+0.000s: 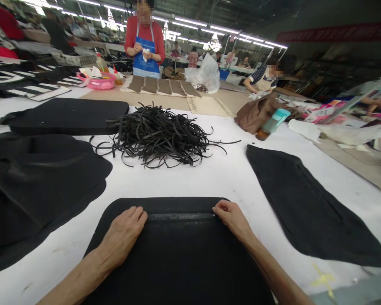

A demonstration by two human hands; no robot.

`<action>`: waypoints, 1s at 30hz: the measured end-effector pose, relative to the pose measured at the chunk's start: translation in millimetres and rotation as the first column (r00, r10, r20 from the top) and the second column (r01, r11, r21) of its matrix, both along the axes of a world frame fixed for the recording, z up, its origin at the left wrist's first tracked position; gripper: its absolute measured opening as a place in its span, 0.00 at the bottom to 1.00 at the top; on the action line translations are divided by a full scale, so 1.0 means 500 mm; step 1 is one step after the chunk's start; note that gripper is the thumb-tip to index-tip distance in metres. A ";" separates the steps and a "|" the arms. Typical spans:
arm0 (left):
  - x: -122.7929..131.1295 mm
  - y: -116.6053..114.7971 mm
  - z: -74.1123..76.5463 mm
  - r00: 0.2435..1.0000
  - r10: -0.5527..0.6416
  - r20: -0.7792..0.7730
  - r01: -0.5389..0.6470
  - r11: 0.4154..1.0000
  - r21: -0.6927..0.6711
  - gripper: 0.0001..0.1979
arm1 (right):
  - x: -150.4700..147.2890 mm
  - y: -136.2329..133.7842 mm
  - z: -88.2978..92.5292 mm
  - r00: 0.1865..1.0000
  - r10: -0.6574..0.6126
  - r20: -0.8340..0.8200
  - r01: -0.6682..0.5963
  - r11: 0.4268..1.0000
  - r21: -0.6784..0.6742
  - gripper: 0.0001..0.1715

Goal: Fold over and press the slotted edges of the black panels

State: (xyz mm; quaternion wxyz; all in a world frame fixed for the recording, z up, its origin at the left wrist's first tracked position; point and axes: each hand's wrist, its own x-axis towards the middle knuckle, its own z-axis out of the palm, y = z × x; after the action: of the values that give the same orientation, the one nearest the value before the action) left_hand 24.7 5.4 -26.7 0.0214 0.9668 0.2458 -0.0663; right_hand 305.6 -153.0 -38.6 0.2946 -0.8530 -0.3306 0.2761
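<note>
A black, round-cornered fabric panel (184,262) lies flat right in front of me on the white table. Across its upper part runs a narrow, shiny, slot-like band (180,216). At the band's left end my left hand (126,231) rests with its fingers curled together, gripping the material; the fingertips are mostly hidden. My right hand (232,216) pinches the panel at the band's other end, thumb and index finger pressed together. Beyond the panel is a heap of thin black strips (161,133).
To the left lie black sheets (38,182) and a stack of black panels (70,114). Another black panel (311,207) is on the right. Farther back are a teal-capped bottle (273,124), brown cloth (257,111) and a pink basket (100,82). A person in a blue apron (146,55) stands opposite.
</note>
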 end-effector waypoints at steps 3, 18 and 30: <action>-0.005 -0.012 -0.007 1.000 -0.002 -0.028 0.004 0.998 0.065 0.29 | -0.003 0.002 0.000 0.999 -0.020 0.034 0.020 1.000 -0.014 0.11; 0.007 -0.031 0.000 0.995 0.042 -0.087 -0.034 0.995 0.099 0.32 | -0.006 0.005 -0.004 0.988 0.028 0.151 -0.017 0.997 -0.071 0.09; 0.002 -0.028 0.011 0.998 0.067 -0.022 -0.066 0.997 0.039 0.27 | -0.029 -0.007 0.013 0.897 0.091 0.432 0.010 0.974 -0.226 0.11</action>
State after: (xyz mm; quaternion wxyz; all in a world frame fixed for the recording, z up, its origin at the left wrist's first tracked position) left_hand 25.6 -8.7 -21.4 0.0022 0.9575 0.2791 -0.0722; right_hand 291.1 -156.7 -32.0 0.1090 -0.9137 -0.3733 0.1177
